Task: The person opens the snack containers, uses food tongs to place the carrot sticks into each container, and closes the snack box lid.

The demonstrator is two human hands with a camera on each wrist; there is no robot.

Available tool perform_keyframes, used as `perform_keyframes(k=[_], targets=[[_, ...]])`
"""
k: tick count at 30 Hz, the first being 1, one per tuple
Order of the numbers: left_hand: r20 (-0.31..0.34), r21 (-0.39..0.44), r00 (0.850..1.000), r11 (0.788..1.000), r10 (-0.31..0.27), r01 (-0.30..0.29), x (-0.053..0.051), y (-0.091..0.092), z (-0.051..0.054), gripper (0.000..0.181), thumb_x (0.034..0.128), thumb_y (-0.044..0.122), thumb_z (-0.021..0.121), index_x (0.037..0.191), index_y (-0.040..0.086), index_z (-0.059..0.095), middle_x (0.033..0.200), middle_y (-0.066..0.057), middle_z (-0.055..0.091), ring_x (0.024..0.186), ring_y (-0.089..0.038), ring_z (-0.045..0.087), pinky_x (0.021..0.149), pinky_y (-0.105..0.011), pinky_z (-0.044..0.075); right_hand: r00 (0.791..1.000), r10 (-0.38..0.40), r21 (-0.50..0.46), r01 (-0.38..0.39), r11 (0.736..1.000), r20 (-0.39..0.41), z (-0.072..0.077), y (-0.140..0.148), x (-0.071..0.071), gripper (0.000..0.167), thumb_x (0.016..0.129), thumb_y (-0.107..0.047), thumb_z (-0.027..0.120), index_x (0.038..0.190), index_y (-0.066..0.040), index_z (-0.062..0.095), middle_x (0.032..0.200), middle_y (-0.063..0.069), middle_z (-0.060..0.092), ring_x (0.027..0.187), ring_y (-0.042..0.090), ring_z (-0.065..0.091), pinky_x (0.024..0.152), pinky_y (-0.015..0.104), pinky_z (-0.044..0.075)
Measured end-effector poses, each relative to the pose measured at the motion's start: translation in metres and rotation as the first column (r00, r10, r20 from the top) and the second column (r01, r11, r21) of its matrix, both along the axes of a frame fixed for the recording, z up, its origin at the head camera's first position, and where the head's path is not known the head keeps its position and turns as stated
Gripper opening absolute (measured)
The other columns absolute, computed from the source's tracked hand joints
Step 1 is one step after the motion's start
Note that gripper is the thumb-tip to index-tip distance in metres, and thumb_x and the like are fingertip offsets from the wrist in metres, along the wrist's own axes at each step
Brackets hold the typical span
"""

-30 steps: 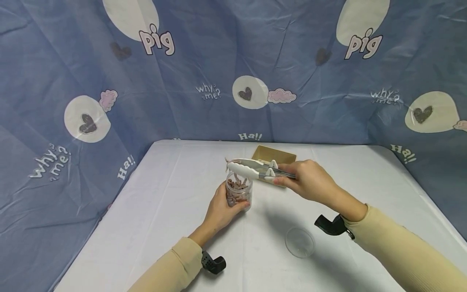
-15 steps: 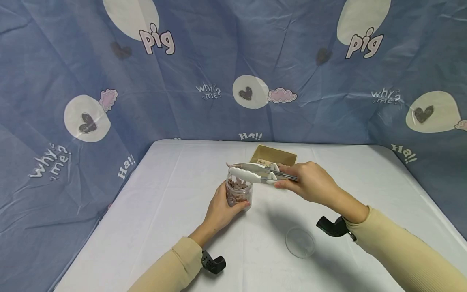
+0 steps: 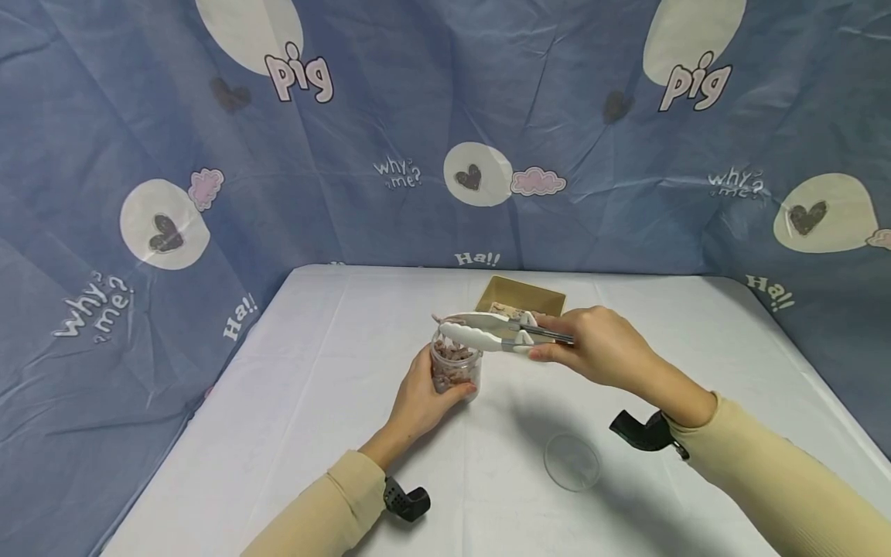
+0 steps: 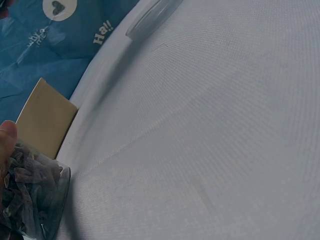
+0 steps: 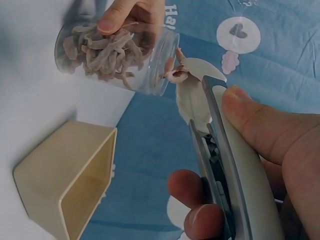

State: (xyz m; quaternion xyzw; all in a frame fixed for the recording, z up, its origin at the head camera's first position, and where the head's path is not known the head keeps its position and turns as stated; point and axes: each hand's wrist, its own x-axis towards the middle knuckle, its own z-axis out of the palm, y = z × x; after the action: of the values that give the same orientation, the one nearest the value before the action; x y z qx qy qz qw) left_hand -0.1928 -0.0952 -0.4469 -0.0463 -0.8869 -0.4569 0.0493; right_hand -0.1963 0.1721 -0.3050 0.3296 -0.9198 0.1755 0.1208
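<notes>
My left hand point(image 3: 421, 401) grips a clear plastic jar point(image 3: 455, 381) standing on the table, fingers and thumb round its sides. Brownish-pink strips point(image 5: 112, 55), perhaps dried meat or seafood, fill part of the jar. My right hand point(image 3: 604, 348) holds white-tipped metal tongs point(image 3: 473, 336) just above the jar's uncovered mouth. A strip or small clump point(image 5: 177, 75) sits between the tong heads at the jar's rim, as the right wrist view shows. In the left wrist view only a thumb point(image 4: 7, 142) appears beside the jar.
Behind the tongs is a tan rectangular box point(image 3: 532, 295), with some pale brownish pieces inside, partly hidden by the right hand. A clear round lid point(image 3: 572, 462) lies on the white tablecloth point(image 3: 334, 371) at the near right. A blue printed curtain point(image 3: 390, 100) surrounds the far sides.
The tongs and right hand have come down slightly and shifted a little right, bringing the tong tips closer to the jar's mouth. The left hand and jar stay in place.
</notes>
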Motion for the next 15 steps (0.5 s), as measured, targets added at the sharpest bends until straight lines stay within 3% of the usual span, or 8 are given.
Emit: perform_keyframes(k=[9, 15], targets=[[0.002, 0.011, 1.000, 1.000, -0.003, 0.003, 0.0006, 0.0001, -0.0004, 0.091, 0.0780, 0.044, 0.082, 0.149, 0.010, 0.035, 0.143, -0.012, 0.050, 0.135, -0.030, 0.049, 0.115, -0.049, 0.038, 0.997, -0.020, 0.065, 0.015, 0.998, 0.070, 0.0026, -0.0052, 0.0001, 0.043, 0.086, -0.041, 0.073, 0.119, -0.013, 0.073, 0.112, 0.009, 0.075, 0.065, 0.008, 0.057, 0.056, 0.029, 0.045], [-0.007, 0.000, 1.000, 1.000, 0.001, -0.001, -0.0003, 0.0001, -0.0006, 0.092, 0.0781, 0.044, 0.081, 0.150, 0.010, 0.034, 0.144, -0.012, 0.049, 0.135, -0.030, 0.048, 0.115, -0.049, 0.038, 0.998, -0.021, 0.073, 0.017, 0.997, 0.055, 0.0030, -0.0039, -0.0013, 0.046, 0.085, -0.041, 0.074, 0.120, -0.012, 0.072, 0.109, 0.009, 0.076, 0.065, 0.009, 0.055, 0.055, 0.028, 0.044]])
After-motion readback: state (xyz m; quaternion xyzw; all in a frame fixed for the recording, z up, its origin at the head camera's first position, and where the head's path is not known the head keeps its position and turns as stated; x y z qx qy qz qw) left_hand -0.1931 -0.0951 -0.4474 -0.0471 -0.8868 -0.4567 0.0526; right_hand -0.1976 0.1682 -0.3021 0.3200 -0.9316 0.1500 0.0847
